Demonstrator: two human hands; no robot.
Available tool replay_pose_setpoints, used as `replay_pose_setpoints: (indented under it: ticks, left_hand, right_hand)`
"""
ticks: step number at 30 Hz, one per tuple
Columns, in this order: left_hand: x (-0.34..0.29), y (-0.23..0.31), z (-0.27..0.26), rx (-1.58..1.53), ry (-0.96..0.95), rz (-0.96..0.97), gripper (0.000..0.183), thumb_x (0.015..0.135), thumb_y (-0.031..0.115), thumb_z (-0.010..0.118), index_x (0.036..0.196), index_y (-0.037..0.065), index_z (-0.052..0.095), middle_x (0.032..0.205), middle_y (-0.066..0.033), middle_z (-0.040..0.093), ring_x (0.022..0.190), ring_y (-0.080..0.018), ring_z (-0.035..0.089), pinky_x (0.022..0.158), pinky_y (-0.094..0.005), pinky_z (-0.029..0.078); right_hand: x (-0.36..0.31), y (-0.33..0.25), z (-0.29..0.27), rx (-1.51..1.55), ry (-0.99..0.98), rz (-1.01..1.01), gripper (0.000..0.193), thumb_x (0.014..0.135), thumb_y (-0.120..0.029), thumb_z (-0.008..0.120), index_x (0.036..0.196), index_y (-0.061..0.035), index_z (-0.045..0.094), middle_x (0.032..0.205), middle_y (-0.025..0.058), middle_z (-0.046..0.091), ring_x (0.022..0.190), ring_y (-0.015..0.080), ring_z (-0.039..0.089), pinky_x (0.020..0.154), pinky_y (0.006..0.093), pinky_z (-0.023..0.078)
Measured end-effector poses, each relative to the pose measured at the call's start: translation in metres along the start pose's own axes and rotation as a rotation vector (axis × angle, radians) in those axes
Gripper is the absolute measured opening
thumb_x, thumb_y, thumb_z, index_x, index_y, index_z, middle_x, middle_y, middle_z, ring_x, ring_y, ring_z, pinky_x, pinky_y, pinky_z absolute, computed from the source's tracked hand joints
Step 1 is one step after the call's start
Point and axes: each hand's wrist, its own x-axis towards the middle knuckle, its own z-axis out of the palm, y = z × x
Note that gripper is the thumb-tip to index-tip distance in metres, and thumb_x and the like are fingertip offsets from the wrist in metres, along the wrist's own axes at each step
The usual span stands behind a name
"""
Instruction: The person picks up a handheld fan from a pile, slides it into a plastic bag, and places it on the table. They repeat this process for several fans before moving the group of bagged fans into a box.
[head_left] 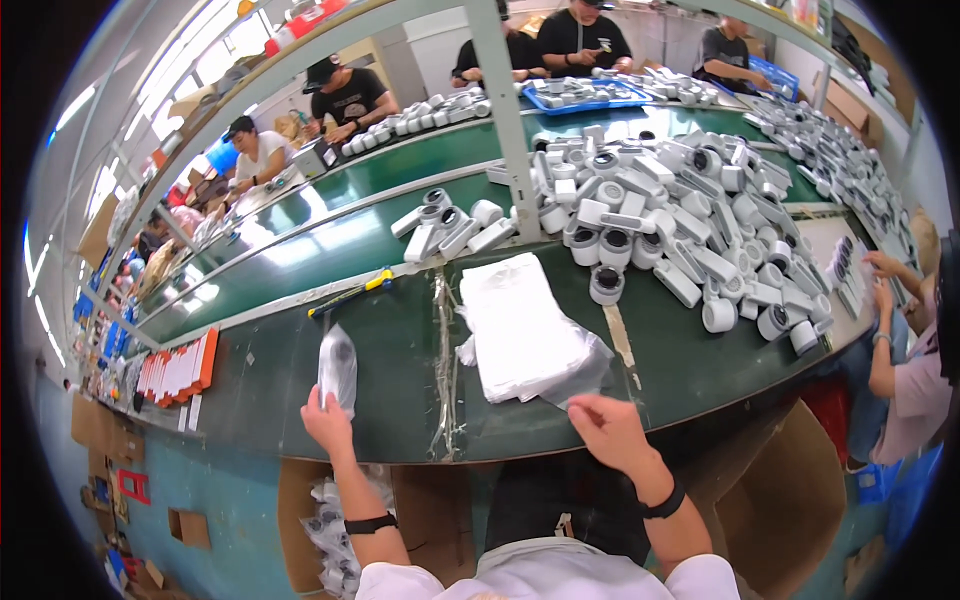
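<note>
My left hand [328,424] grips the lower end of a clear plastic bag with a light grey plastic part [338,365] in it, above the table's front left. My right hand [607,430] is closed at the table's front edge, its thumb and fingertips pinched at the loose corner of a clear plastic bag [588,368]. That bag lies at the lower right of a stack of flat white bags [515,325]. A single grey part with a dark round end [606,284] stands just beyond the stack.
A large heap of grey parts [690,205] covers the right side. Left lie a yellow-and-black tool [352,292] and orange-and-white pieces [180,370]. Below is an open carton [298,520] of bagged parts [335,540]. A metal post [500,110] rises mid-table. Co-workers sit beyond and at right.
</note>
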Motion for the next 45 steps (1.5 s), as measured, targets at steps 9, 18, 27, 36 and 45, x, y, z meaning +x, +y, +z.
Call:
replay_pose_setpoints:
  ticks: [9, 18, 27, 36, 45]
  left_hand:
    - [-0.025, 0.038, -0.006, 0.434, -0.071, 0.073, 0.051, 0.081, 0.031, 0.071, 0.124, 0.009, 0.056, 0.118, -0.0149, 0.052, 0.11, -0.036, 0.051, 0.089, -0.0475, 0.045]
    - [-0.087, 0.136, -0.008, -0.323, -0.152, 0.525, 0.041, 0.081, 0.013, 0.072, 0.118, 0.0, 0.059, 0.131, -0.0152, 0.046, 0.118, -0.0303, 0.047, 0.101, -0.0395, 0.038]
    - [-0.138, 0.176, 0.01, -0.531, -0.498, 0.612, 0.032, 0.074, 0.003, 0.072, 0.105, -0.001, 0.063, 0.115, -0.0157, 0.058, 0.098, -0.0274, 0.059, 0.085, -0.0339, 0.048]
    - [-0.2, 0.224, 0.043, -0.464, -0.692, 1.075, 0.025, 0.076, 0.017, 0.076, 0.095, 0.004, 0.065, 0.091, -0.0086, 0.064, 0.076, -0.0268, 0.063, 0.065, -0.0351, 0.053]
    - [-0.225, 0.223, 0.082, -0.093, -0.796, 0.951, 0.012, 0.084, 0.021, 0.067, 0.09, 0.01, 0.066, 0.085, -0.007, 0.061, 0.07, -0.0279, 0.063, 0.059, -0.0373, 0.051]
  right_hand:
    - [0.104, 0.055, -0.067, -0.397, 0.425, -0.021, 0.032, 0.084, -0.011, 0.064, 0.114, -0.003, 0.06, 0.089, 0.0098, 0.064, 0.069, 0.0198, 0.061, 0.064, 0.0319, 0.05]
    - [0.173, 0.06, -0.086, -0.492, 0.564, -0.029, 0.048, 0.081, -0.012, 0.065, 0.125, -0.0041, 0.049, 0.112, 0.0166, 0.058, 0.102, 0.0327, 0.057, 0.088, 0.0416, 0.047]
    - [0.232, 0.048, -0.104, -1.113, 0.396, -0.223, 0.049, 0.079, -0.019, 0.069, 0.125, -0.0116, 0.054, 0.12, 0.0071, 0.06, 0.114, 0.0257, 0.053, 0.094, 0.0444, 0.042]
    - [0.168, -0.008, -0.094, -0.087, 0.633, -0.091, 0.037, 0.089, -0.017, 0.065, 0.121, -0.0027, 0.055, 0.097, 0.0064, 0.065, 0.077, 0.0154, 0.065, 0.063, 0.0276, 0.051]
    - [0.023, -0.008, -0.083, 1.132, 0.056, 0.157, 0.064, 0.064, 0.003, 0.063, 0.125, 0.001, 0.045, 0.098, 0.0113, 0.059, 0.076, 0.0315, 0.066, 0.065, 0.0435, 0.055]
